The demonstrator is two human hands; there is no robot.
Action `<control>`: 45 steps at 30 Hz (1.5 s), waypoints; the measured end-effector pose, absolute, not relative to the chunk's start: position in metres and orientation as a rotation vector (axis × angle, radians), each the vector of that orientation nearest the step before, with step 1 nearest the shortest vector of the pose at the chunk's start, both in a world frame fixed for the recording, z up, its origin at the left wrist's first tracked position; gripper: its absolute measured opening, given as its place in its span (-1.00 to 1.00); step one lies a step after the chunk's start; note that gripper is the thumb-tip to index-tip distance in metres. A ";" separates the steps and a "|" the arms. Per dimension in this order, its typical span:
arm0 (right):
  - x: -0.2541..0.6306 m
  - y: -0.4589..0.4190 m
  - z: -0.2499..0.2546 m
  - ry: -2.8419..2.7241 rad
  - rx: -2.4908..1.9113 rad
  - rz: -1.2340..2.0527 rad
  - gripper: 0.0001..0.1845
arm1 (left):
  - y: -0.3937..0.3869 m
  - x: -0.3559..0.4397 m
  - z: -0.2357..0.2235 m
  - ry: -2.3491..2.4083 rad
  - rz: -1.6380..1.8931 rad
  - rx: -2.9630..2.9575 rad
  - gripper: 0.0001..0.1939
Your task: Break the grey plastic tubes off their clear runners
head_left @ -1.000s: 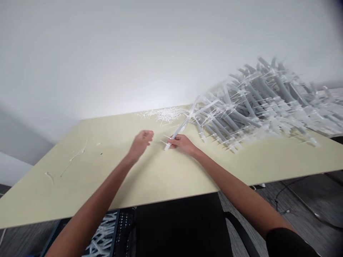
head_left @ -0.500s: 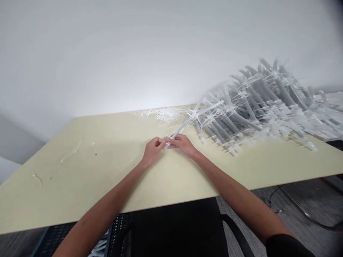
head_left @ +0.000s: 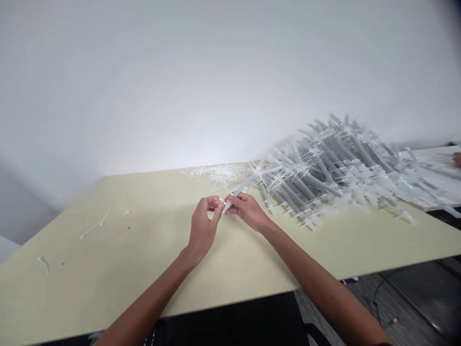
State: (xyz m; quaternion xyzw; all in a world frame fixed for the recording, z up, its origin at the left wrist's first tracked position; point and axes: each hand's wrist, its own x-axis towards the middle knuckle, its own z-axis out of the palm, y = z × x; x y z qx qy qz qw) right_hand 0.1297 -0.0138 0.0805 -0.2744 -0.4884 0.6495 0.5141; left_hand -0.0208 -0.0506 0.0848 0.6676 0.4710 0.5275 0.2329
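Observation:
My right hand [head_left: 247, 210] is closed around a translucent grey tube [head_left: 245, 184], close to its near end. A white plastic fitting [head_left: 226, 206] sticks out of that end toward my left hand [head_left: 205, 220]. The left thumb and fingers pinch a thin white cable tie [head_left: 220, 198] beside the fitting; the fingers partly hide it. From my grip the tube slants up and to the right, reaching a white branching joint [head_left: 258, 171] with thin tie tails around it.
A large heap of similar tubes [head_left: 324, 163] with white fittings covers the table's right side. Loose white cable ties [head_left: 223, 174] lie in a pile at the back. A few scraps [head_left: 94, 225] lie at left on the yellowish table [head_left: 144, 269]. Another person's hand [head_left: 457, 159] shows at the far right edge.
The view has tilted up, so the table and heap sit lower. My left hand has turned more upright, its fingers lifted slightly off the fitting. A person's hand has appeared at far right.

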 end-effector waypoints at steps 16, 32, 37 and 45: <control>0.117 -0.097 0.173 -0.909 -0.327 1.902 -0.66 | -0.141 -0.008 0.190 0.759 2.055 2.657 -0.67; 0.137 -0.084 0.153 -1.468 -0.724 1.591 -0.72 | -0.119 -0.042 0.134 1.122 1.470 2.321 -0.91; 0.143 -0.082 0.122 -1.876 -1.024 1.283 -0.72 | -0.074 -0.056 0.119 1.160 1.219 1.495 -0.65; 0.141 -0.092 0.098 -2.023 -1.035 1.465 -0.73 | -0.061 -0.019 0.128 0.666 1.263 1.166 -0.68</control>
